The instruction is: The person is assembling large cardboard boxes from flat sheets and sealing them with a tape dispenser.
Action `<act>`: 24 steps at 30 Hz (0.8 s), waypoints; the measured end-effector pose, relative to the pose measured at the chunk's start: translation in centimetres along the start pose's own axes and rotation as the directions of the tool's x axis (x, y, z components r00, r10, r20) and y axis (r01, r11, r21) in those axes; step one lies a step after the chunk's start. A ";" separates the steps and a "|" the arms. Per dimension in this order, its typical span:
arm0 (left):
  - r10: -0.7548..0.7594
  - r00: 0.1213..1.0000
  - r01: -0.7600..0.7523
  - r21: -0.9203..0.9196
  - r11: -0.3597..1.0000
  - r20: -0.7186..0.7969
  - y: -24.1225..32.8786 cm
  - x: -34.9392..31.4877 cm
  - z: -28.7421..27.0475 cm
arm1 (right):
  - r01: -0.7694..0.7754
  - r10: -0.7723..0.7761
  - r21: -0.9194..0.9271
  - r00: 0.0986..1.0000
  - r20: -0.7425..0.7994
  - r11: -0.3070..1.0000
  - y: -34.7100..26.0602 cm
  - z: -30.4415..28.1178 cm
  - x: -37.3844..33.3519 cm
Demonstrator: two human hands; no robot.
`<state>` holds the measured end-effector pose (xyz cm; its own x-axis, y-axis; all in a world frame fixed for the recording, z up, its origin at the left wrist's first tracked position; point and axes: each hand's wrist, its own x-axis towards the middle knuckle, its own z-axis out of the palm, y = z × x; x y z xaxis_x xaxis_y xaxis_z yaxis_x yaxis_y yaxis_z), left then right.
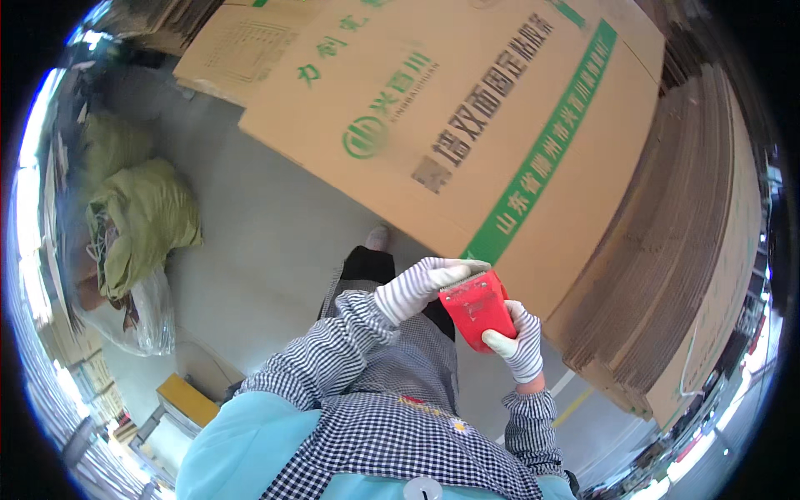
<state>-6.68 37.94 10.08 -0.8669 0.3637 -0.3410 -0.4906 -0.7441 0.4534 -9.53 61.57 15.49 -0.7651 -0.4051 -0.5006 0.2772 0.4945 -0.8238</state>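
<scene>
A red tape dispenser with a toothed metal edge is held in front of my body. My right hand, in a white striped glove, is closed round its lower right side with the thumb on the front face. At the toothed upper left edge, my left hand, gloved the same way, has its thumb and fingers closed over the rim. Whether a strip of tape lies between those fingers is hidden. Just beyond both hands is a large flat brown carton with green and black print.
Tall stacks of flattened cardboard stand close on the right. Green woven sacks and a clear plastic bag lie on the grey floor to the left. A yellow box-like object sits at the lower left.
</scene>
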 end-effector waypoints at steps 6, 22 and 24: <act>-0.078 0.769 0.172 0.088 0.981 -0.634 3.8 0.2 -7.5 | 0.015 0.024 -0.295 0.991 0.130 0.955 -4.2 5.1 6.0; 0.196 0.213 0.048 0.211 0.976 -0.957 11.2 -1.8 -33.7 | 0.325 -0.263 -0.710 0.944 0.201 0.624 -1.1 7.5 7.4; 0.168 0.178 0.014 0.174 0.985 -0.970 11.1 -1.0 -32.6 | 0.019 0.103 -0.751 0.988 0.116 0.660 0.3 3.0 4.7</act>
<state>-8.36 11.10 -11.37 -0.1505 -0.6040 -0.7826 -0.5102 -0.6306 0.5848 -11.29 57.52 12.10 -0.6599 -0.4381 -0.6104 -0.2686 0.8963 -0.3529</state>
